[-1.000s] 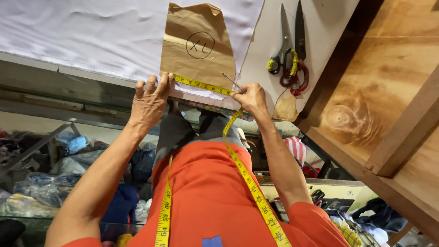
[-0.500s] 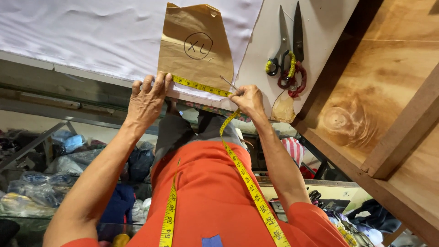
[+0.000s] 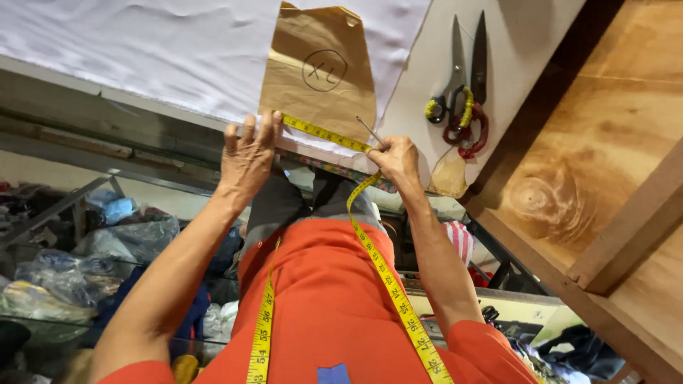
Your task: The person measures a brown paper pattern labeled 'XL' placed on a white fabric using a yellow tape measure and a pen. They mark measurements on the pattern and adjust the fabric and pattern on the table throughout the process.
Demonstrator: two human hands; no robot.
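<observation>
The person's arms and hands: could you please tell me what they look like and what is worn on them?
Both forearms are bare from the short orange sleeves down. The left hand and the right hand wear no gloves, and no ring, watch or bracelet can be seen on them. The sleeves belong to a plain orange top, and a yellow measuring tape with black markings hangs around the neck, over the chest.

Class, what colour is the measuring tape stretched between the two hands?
Yellow measuring tape, with dark markings; head view.

The person wears an orange short-sleeved shirt [image 3: 320,299] with a small blue patch [image 3: 333,374] low on the front; both forearms are bare.
</observation>
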